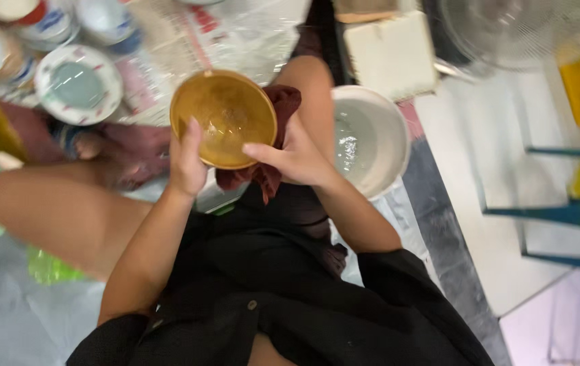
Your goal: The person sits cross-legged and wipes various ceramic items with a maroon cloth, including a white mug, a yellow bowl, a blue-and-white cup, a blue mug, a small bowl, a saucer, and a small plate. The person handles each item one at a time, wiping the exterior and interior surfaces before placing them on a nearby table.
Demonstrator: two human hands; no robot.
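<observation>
Fingers [191, 135] of the left hand [187, 163] clasp the rim of a yellow-brown bowl [223, 118] held above the lap; right hand [297, 159] presses a dark red cloth [263, 173] against its outer wall, thumb on the rim. Step judged: wiping the bowl, whose glossy inside looks empty. Beside it, a white basin [371, 139] holds water. Painted cups [78, 85] stand on newspaper [188, 34].

Newspaper-covered floor [236, 34]; white basin [388, 135]; patterned bowls [78, 85]; plastic sheet [5, 318]
</observation>
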